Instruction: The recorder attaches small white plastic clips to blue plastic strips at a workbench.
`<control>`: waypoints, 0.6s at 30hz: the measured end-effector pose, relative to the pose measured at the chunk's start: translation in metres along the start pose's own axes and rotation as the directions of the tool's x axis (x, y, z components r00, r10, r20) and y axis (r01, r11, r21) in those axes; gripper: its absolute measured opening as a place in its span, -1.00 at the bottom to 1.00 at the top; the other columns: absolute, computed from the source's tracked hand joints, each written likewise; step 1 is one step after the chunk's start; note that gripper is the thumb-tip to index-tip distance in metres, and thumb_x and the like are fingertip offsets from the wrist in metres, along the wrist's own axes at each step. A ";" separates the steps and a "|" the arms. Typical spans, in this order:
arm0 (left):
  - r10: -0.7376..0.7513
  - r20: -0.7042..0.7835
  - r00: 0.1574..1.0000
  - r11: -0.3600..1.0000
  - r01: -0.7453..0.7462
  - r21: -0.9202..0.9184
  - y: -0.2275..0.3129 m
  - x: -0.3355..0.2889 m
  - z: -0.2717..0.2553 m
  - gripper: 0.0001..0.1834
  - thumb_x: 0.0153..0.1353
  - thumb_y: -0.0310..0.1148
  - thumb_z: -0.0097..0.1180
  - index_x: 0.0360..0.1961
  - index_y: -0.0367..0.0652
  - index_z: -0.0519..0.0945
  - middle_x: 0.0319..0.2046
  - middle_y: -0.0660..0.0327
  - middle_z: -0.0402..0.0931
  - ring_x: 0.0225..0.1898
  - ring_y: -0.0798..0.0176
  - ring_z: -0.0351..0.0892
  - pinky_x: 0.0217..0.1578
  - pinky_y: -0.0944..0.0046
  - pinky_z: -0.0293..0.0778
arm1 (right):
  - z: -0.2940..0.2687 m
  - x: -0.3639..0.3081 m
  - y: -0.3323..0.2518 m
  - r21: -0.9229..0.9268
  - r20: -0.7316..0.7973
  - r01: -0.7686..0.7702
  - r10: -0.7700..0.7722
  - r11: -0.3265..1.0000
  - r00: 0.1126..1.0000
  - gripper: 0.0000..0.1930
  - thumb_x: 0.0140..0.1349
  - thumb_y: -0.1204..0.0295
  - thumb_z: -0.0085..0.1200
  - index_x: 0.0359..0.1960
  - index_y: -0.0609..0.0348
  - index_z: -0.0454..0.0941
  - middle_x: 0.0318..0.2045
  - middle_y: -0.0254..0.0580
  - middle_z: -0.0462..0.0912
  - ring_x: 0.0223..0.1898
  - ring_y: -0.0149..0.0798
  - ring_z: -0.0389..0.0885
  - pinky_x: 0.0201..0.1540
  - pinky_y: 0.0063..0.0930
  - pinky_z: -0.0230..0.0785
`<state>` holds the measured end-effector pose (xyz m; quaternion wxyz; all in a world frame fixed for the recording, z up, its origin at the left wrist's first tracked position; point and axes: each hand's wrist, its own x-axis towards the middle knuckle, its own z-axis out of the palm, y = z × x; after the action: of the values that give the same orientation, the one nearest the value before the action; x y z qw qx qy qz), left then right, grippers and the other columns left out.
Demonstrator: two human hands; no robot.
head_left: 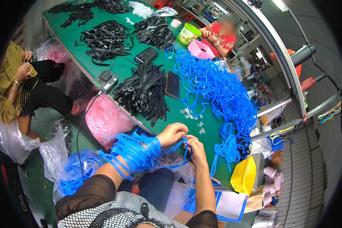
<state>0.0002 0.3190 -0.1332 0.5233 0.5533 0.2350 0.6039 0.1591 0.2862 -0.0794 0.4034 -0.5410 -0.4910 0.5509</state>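
Working at the near edge of a green surface (pixel 180 112), hands nearly meeting, fingertips to fingertips. Right hand (pixel 195 149): curled shut on a thin blue strap (pixel 187 156), pinched between thumb and fingers. Left hand (pixel 173 133): bent inward, fingertips drawn together just beside the right; cannot tell what, if anything, lies pinched there. Held strap located between both hands and the body, looping down below the fingers.

Wrapped around the left forearm: a thick bundle of blue straps (pixel 138 152), reaching close to the wrist.

Ahead of the hands: a scatter of small clear pieces (pixel 190 114); a dark phone (pixel 172 84) lying flat just beside a heap of black straps (pixel 142 91). To the right, a long tangled blue pile (pixel 216 83), running along the surface toward a yellow scoop-like tray (pixel 244 174) at the near right corner. At the far end of the pile, a pink basket (pixel 200 49) next to a green-rimmed tub (pixel 189 34).

Down at left, below the surface: a pink bag (pixel 104 117) and a clear bag (pixel 79 171) with blue straps inside. Also noted: a seated person in red (pixel 221 36) across the surface.
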 end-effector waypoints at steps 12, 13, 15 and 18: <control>0.026 0.009 1.000 0.996 -0.027 0.082 0.014 -0.005 -0.001 -0.85 0.08 -0.59 0.02 -0.29 -0.29 0.52 -0.33 0.14 0.49 -0.29 0.29 0.53 -0.26 0.33 0.47 | -0.008 -0.015 -0.011 -0.105 0.040 0.061 -0.057 0.993 0.998 -0.90 0.03 0.52 0.03 -0.56 0.28 0.55 0.07 -0.16 0.30 -0.08 -0.33 0.41 -0.11 -0.48 0.33; 0.034 0.015 0.999 0.995 -0.035 0.098 0.013 -0.005 0.000 -0.85 0.07 -0.58 0.03 -0.29 -0.29 0.52 -0.34 0.14 0.50 -0.29 0.29 0.53 -0.25 0.33 0.47 | -0.009 -0.018 -0.012 -0.104 0.039 0.059 -0.056 0.993 0.998 -0.90 0.03 0.52 0.03 -0.56 0.28 0.55 0.07 -0.16 0.30 -0.08 -0.33 0.41 -0.11 -0.48 0.33; 0.041 0.022 0.999 0.992 -0.043 0.117 0.012 -0.005 -0.002 -0.85 0.07 -0.58 0.04 -0.29 -0.29 0.52 -0.35 0.13 0.50 -0.29 0.29 0.54 -0.25 0.33 0.47 | -0.009 -0.024 -0.015 -0.233 0.078 0.125 -0.110 0.964 0.991 -0.91 0.00 0.52 0.04 -0.58 0.26 0.55 -0.04 -0.14 0.37 -0.02 -0.29 0.35 -0.05 -0.44 0.26; 0.024 0.041 0.999 0.995 -0.027 0.092 0.012 -0.004 -0.004 -0.84 0.06 -0.57 0.05 -0.29 -0.28 0.53 -0.35 0.14 0.50 -0.29 0.29 0.54 -0.25 0.33 0.47 | 0.001 -0.037 -0.024 -0.381 0.074 0.266 -0.257 0.885 0.964 -0.91 -0.02 0.51 0.04 -0.59 0.25 0.55 -0.17 -0.14 0.42 0.00 -0.28 0.31 -0.02 -0.43 0.21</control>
<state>-0.0086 0.3122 -0.1258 0.4939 0.5918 0.2451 0.5880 0.1591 0.2541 -0.0484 0.3535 -0.5331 -0.6629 0.3891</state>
